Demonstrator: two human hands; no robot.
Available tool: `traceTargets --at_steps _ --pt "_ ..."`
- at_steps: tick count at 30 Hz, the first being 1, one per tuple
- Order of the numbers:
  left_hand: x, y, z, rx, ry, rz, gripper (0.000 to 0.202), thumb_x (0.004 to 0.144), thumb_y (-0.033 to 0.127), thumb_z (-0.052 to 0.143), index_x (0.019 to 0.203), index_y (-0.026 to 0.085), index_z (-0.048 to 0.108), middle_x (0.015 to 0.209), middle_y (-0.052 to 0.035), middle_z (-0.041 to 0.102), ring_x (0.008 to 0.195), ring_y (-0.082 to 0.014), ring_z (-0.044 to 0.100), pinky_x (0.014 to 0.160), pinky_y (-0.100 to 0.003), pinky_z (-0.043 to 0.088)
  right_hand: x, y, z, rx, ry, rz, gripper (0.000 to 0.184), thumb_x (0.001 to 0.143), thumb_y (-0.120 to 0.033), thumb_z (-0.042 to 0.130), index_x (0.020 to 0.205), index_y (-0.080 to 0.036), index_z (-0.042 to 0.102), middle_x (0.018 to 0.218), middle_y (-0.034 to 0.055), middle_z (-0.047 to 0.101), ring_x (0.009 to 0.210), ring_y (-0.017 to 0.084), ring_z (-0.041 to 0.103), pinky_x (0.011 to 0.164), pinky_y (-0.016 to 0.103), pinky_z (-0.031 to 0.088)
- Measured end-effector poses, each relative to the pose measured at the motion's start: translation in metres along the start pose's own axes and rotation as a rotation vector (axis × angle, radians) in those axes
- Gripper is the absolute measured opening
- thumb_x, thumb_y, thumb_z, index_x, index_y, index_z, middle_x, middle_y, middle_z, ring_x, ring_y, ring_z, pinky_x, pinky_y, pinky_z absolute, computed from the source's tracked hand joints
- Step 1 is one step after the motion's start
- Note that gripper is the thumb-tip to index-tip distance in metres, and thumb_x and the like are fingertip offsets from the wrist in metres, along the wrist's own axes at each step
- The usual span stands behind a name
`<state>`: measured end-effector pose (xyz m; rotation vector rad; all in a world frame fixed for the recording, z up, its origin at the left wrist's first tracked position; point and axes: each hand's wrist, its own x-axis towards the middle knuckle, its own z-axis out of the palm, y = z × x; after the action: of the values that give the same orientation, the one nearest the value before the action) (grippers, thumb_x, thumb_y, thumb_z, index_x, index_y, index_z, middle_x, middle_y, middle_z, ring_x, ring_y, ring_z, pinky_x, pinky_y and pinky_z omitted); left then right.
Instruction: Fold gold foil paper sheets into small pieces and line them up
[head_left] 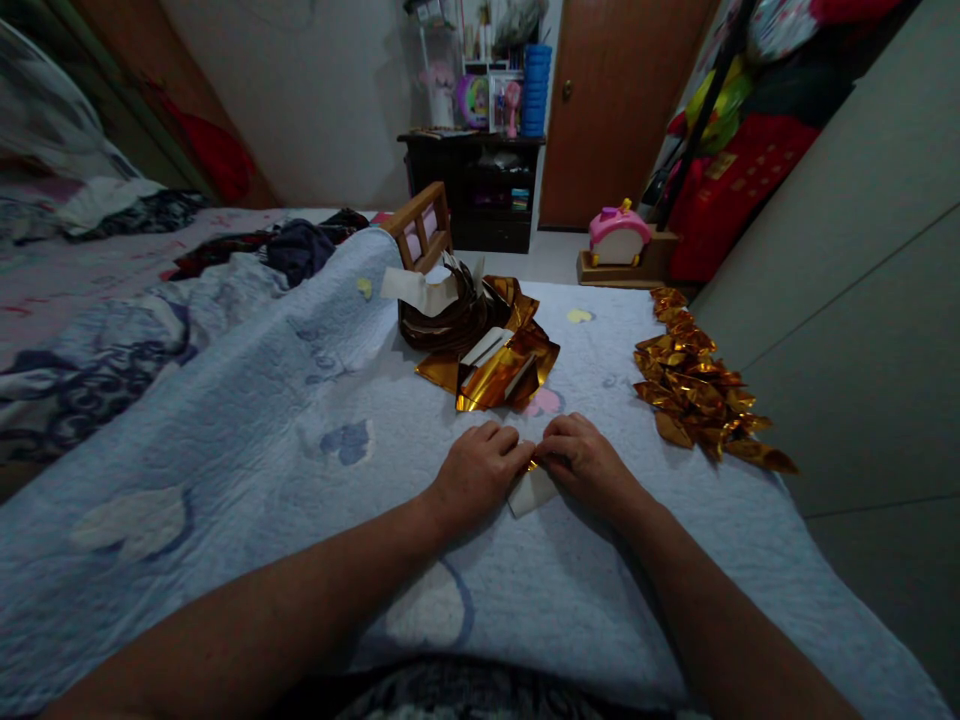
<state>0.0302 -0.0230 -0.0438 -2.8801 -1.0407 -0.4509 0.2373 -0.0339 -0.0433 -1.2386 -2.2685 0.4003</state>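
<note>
My left hand and my right hand rest side by side on the pale blue quilt, fingers curled and pinched together on one small sheet of gold foil paper. The sheet's white underside shows below my thumbs, and a sliver of gold shows between my fingertips. Just beyond my hands lies a loose stack of gold foil sheets beside a dark coil of paper strips. To the right, a row of several folded gold pieces runs along the quilt's edge.
A wooden frame stands behind the coil. Crumpled clothes and bedding lie to the left. A grey cabinet wall borders the bed on the right. A dark dresser, a brown door and a pink toy stand further back.
</note>
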Motion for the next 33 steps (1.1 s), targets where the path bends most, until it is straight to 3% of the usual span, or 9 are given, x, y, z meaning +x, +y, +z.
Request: traceTargets --at_steps 7,18,24,33 --pt "0.0 0.0 -0.003 0.016 -0.019 0.006 0.016 0.098 0.027 0.06 0.112 0.022 0.066 0.094 -0.0049 0.065 0.089 -0.0231 0.056 0.072 -0.035 0.045 0.001 -0.003 -0.006 -0.017 -0.045 -0.013 0.015 0.089 -0.013 0.067 0.088 -0.023 0.078 0.088 0.0058 0.066 0.088 0.02 0.054 0.08 0.034 0.043" --pt "0.003 0.005 -0.009 0.049 -0.085 0.065 0.018 0.099 0.022 0.056 0.114 0.016 0.064 0.098 -0.0079 0.066 0.091 -0.0248 0.057 0.075 -0.038 0.047 0.0 -0.008 -0.018 -0.005 -0.119 0.006 0.043 0.082 -0.002 0.055 0.103 -0.028 0.08 0.09 0.0058 0.065 0.09 0.021 0.055 0.086 0.037 0.042" --pt "0.003 0.006 -0.009 0.069 -0.081 0.082 0.016 0.099 0.021 0.054 0.111 0.015 0.063 0.097 -0.0079 0.066 0.089 -0.0246 0.058 0.075 -0.039 0.046 0.0 -0.006 -0.019 0.032 -0.111 0.018 0.04 0.079 0.0 0.05 0.098 -0.021 0.079 0.092 0.0071 0.068 0.09 0.021 0.057 0.087 0.038 0.044" --pt "0.004 0.008 -0.01 0.088 -0.072 0.104 0.014 0.098 0.018 0.056 0.108 0.013 0.064 0.095 -0.0074 0.066 0.088 -0.0246 0.058 0.075 -0.039 0.045 -0.002 -0.009 -0.02 -0.038 -0.151 0.042 0.039 0.082 -0.004 0.052 0.102 -0.022 0.079 0.093 0.0079 0.066 0.09 0.023 0.055 0.085 0.039 0.042"
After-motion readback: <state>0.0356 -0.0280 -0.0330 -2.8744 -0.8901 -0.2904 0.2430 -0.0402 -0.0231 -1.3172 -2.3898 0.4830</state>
